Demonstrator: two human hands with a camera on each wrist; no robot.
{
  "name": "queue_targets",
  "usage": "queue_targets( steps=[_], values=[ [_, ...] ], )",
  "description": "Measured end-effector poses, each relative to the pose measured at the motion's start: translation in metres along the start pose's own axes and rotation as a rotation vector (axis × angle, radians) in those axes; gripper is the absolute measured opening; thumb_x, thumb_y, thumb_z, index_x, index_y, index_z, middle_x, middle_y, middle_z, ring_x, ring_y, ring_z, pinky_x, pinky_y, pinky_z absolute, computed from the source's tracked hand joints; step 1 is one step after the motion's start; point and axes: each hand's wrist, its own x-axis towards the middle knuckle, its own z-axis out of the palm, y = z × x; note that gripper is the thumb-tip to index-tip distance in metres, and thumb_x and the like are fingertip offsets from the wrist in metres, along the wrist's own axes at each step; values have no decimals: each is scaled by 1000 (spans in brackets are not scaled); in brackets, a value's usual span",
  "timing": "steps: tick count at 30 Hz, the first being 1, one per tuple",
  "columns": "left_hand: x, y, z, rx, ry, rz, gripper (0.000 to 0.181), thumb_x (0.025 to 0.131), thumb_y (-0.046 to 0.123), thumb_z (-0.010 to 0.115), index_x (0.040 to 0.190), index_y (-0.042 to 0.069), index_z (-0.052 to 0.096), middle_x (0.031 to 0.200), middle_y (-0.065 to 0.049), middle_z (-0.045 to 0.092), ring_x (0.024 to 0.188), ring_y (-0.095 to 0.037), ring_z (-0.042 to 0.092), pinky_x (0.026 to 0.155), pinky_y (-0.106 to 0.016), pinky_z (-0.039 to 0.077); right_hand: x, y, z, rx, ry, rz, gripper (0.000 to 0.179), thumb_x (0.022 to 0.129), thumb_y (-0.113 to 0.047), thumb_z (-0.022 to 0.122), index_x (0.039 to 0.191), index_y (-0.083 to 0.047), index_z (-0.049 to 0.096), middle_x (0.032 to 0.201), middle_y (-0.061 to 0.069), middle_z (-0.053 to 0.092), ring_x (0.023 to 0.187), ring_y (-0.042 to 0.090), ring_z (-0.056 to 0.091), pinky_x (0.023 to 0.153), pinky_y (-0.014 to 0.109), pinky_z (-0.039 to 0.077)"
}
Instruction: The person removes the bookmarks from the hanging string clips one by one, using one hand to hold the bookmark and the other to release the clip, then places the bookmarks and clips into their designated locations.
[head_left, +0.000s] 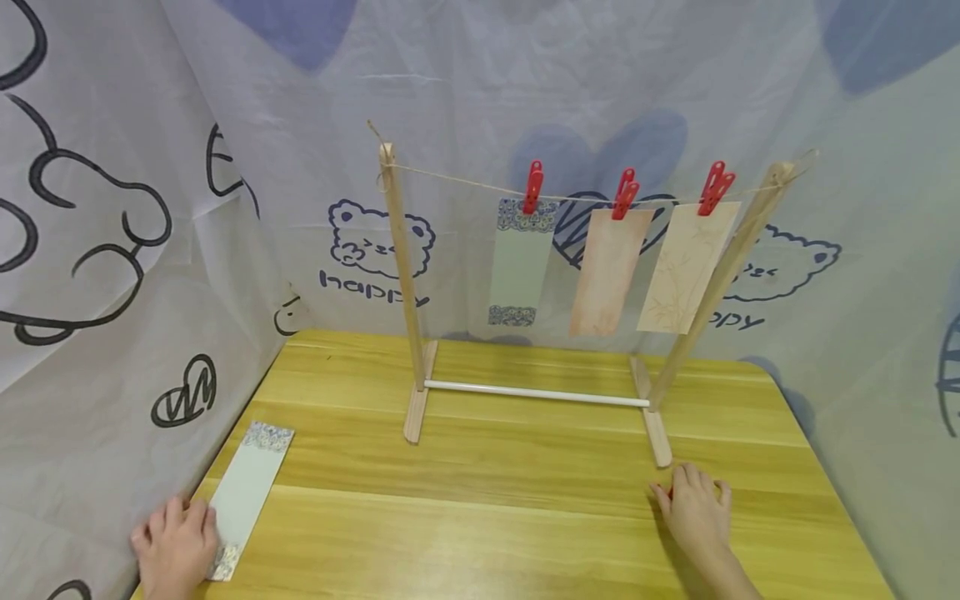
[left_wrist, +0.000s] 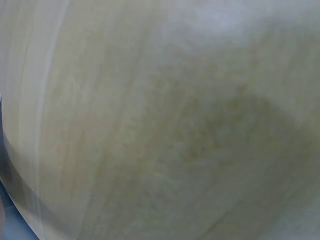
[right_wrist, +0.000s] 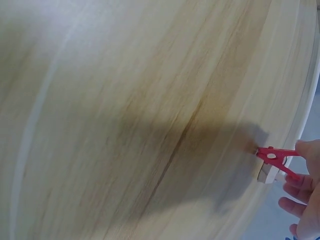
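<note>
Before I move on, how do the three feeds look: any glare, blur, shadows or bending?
Head: fairly even light, hanging cards easy to make out; left wrist: hazy and soft, washed-out glare at the top, dim shadow on the tabletop toward the right; right wrist: glare at upper left, broad shadow reaching the red clip, pale line bowed, possibly lens distortion.

Left hand point(head_left: 177, 543) bare; right hand point(head_left: 697, 510), forearm point(head_left: 729, 573) bare too.
</note>
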Motion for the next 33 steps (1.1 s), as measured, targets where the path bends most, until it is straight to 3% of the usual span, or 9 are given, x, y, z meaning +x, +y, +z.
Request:
queue_targets(
  steps=[3,9,19,22,27,33],
  values=[
    [-2,-2,4,-10,89,21,8,83,10,52,82,1,51,95,-20,41,90,-41,34,78,-58,18,0,0,-1,-2,-12,18,33,80,-31,68,80,-1,52,96,19,56,90,38,51,86,59,26],
    [-8,-1,5,0,114,4,9,82,9,51,83,0,51,96,-21,41,89,-42,34,77,-59,17,1,-1,-2,9,-25,55,35,79,-31,69,75,-1,51,93,21,57,89,40,52,86,60,27],
    [-15,-4,11,-4,225,27,14,79,14,47,76,0,47,92,-19,41,85,-40,34,77,-58,17,3,-3,-2,7,-73,147,48,79,-30,70,91,13,55,99,29,56,93,43,50,87,61,25],
    [-17,-4,12,-1,221,27,15,79,14,46,76,0,48,94,-19,41,87,-41,35,78,-59,18,3,-3,2,1,-99,180,49,79,-31,69,95,14,54,103,30,55,95,43,49,89,60,24],
    [-19,-2,10,21,157,-10,13,80,11,48,77,-1,47,97,-20,40,90,-41,34,80,-59,17,2,-1,10,-4,-92,200,49,81,-33,66,94,13,54,104,30,54,95,42,48,89,60,23],
    [-20,-3,12,31,201,36,17,80,15,43,71,1,44,93,-20,40,85,-40,34,77,-58,16,0,2,20,2,-54,214,48,83,-33,64,94,13,54,104,29,54,97,41,47,90,59,22]
  ],
)
